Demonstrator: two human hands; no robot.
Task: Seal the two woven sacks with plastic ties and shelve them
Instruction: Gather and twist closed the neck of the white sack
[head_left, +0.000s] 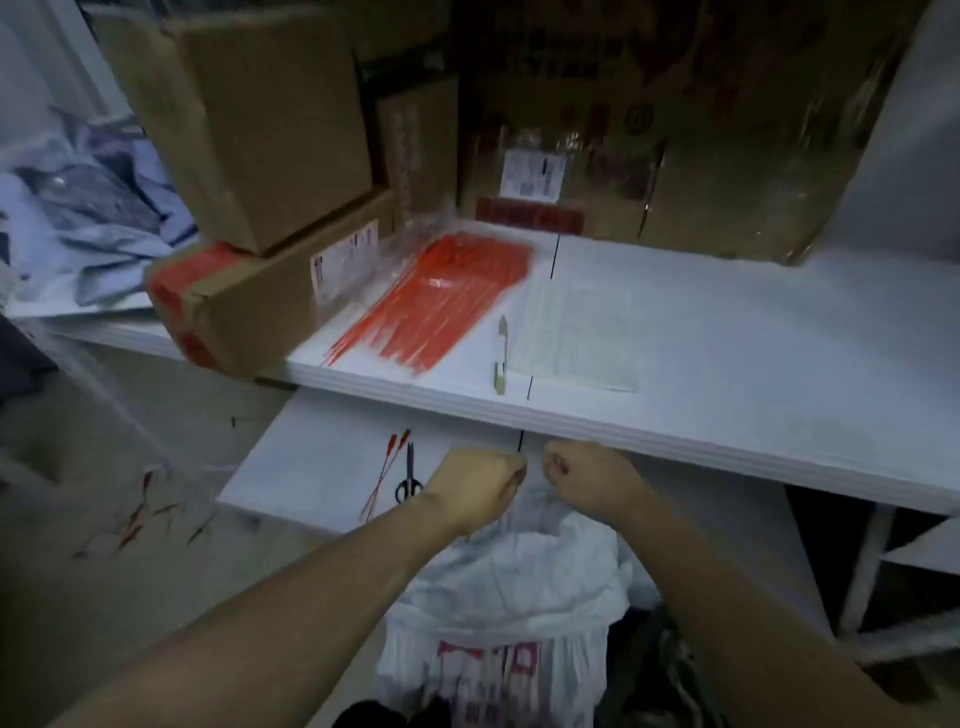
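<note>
Left hand (475, 486) and right hand (589, 480) fisting tight grips on white woven sack (514, 597) mouth, red plastic ties (447, 296) lying on shelf (727, 364) above

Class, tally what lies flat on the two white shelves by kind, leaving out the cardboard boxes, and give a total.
Bundle of red ties: 1
Loose red ties: 2
Scissors: 1
Pen: 1
Paper sheet: 1
Total: 6
</note>
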